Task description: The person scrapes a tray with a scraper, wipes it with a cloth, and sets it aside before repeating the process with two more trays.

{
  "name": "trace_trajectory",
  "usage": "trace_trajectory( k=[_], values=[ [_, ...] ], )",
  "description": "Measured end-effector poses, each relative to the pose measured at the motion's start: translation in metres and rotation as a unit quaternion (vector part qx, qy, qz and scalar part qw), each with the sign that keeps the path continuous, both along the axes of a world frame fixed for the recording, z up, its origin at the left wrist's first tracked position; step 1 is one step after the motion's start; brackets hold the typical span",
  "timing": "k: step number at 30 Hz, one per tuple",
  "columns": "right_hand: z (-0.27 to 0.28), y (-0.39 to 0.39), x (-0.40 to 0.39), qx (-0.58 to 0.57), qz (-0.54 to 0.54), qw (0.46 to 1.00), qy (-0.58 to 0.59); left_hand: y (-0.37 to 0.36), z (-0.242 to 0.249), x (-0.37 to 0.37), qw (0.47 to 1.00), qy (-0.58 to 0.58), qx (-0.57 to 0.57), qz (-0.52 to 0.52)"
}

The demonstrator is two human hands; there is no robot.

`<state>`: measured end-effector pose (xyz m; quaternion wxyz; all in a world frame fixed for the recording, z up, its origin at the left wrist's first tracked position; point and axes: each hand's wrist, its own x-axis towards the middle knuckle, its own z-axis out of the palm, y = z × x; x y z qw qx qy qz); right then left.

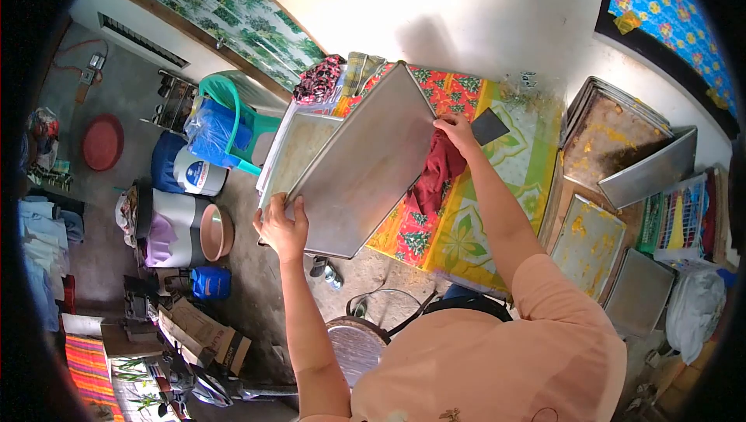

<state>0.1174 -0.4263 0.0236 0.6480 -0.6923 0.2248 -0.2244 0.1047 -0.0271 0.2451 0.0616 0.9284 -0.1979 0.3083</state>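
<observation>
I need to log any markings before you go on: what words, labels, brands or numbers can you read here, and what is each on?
No text reads clearly.
Blue-and-white round label on the white plastic bucket: too blurred to read.
Red print on the brown cardboard box: too small to read.
Large grey metal baking tray, held by the left hand and right hand: no marking visible.
</observation>
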Motion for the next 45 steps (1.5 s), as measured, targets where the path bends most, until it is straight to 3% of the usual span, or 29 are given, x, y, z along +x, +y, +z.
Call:
trace_trajectory(
  k=[31,45],
  values=[
    [0.000,-0.005,0.000,0.064,0.054,0.996,-0.017,-0.006,0.001,-0.002,1.000,-0.022,-0.010,0.004],
    [-0.010,-0.003,0.003,0.055,0.017,0.998,-0.028,-0.004,-0.001,-0.001,1.000,-0.020,-0.007,0.011]
  ],
)
